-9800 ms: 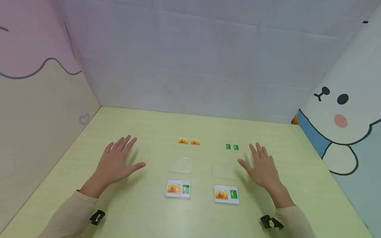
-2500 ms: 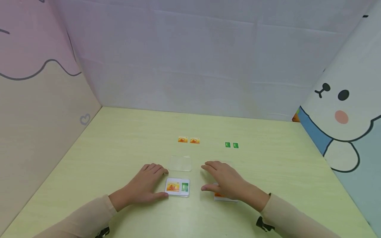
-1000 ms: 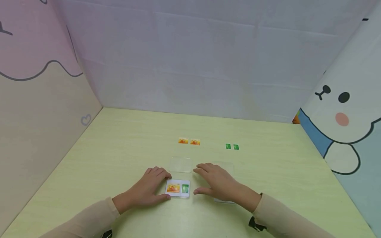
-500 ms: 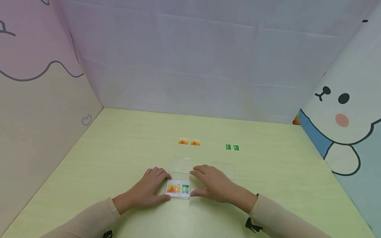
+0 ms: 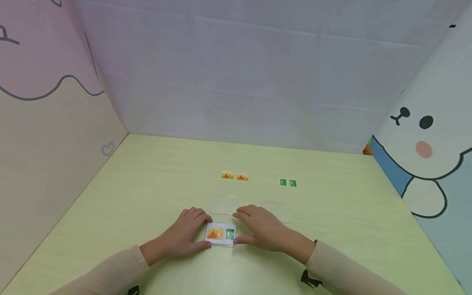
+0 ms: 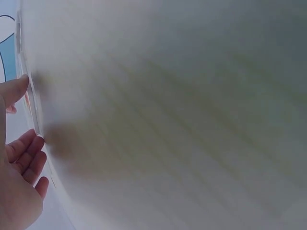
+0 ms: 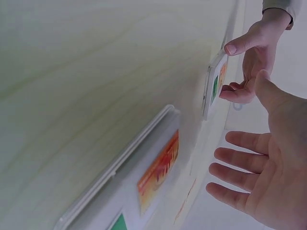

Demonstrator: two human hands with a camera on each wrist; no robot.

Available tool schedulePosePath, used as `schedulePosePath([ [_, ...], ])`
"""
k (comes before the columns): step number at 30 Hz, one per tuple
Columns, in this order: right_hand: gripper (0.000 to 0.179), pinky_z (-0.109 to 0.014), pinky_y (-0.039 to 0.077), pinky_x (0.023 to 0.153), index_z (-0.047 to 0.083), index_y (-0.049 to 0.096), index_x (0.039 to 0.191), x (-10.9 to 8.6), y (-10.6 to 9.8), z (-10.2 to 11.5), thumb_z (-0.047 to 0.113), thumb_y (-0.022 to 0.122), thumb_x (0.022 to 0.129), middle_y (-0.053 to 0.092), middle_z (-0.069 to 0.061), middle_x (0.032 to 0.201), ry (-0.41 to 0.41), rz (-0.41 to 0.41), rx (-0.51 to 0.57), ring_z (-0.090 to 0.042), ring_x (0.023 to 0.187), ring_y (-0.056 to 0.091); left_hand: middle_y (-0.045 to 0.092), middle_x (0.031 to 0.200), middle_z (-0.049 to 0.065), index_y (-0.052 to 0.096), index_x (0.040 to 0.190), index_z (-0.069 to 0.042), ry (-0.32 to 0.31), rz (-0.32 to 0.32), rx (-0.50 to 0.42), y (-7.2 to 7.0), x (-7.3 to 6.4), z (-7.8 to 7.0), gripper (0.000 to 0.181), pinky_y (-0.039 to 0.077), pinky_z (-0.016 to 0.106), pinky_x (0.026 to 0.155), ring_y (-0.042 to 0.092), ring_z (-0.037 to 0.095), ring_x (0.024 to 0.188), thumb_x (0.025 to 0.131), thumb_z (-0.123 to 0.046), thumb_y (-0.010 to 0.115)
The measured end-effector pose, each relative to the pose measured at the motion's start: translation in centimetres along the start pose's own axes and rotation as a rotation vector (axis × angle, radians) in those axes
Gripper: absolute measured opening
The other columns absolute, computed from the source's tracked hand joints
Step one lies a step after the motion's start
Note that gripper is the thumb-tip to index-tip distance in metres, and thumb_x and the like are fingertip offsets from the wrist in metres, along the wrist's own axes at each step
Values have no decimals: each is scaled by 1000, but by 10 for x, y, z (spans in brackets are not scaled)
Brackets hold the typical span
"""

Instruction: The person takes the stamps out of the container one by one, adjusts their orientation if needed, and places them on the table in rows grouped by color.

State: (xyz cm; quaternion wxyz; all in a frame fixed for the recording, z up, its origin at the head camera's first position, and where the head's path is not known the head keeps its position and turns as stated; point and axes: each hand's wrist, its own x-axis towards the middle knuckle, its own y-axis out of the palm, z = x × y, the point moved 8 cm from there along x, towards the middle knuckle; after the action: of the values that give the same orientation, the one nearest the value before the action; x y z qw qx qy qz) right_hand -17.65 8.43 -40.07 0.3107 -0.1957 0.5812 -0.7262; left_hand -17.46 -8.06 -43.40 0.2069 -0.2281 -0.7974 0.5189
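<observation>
In the head view, a flat clear plastic case point(image 5: 215, 241) holds a white card with an orange picture and a green one. My left hand point(image 5: 183, 234) grips its left end, thumb on the near corner and index finger on the far corner. At the case's right end is my right hand point(image 5: 263, 228), palm facing left, thumb tip at the near corner and fingers relaxed. A second such case point(image 7: 129, 191) lies under my right hand in the right wrist view; from the head it is almost wholly hidden.
Two clear plastic lids point(image 5: 224, 205) lie behind the cases, the right one point(image 5: 278, 210) partly behind my right hand. Farther back on the table point(image 5: 166, 164) sit two orange picture pieces point(image 5: 242, 177) and two green ones point(image 5: 283, 182). Printed cloth walls enclose the sides.
Both hands have come in from the table's sides to the left case. My left hand took hold of its left end, while my right hand crossed over the right case up to its right end.
</observation>
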Motion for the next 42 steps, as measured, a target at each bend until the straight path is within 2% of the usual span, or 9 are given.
schedulePosePath([
  [21,64,-38,44,105,14,54,134,10,4,4,57,60,86,58,-1,134,-25,14,-10,-18,126,52,57,115,-7,57,118,-18,-5,16,6,2,1,2,51,37,40,96,47,11,110,79,-48,72],
  [42,58,-32,48,100,13,56,130,16,2,10,51,64,87,62,1,124,-37,17,-7,-16,116,57,60,113,-4,60,113,-16,-13,-13,2,-1,1,-2,50,37,41,94,48,14,108,76,-44,76],
])
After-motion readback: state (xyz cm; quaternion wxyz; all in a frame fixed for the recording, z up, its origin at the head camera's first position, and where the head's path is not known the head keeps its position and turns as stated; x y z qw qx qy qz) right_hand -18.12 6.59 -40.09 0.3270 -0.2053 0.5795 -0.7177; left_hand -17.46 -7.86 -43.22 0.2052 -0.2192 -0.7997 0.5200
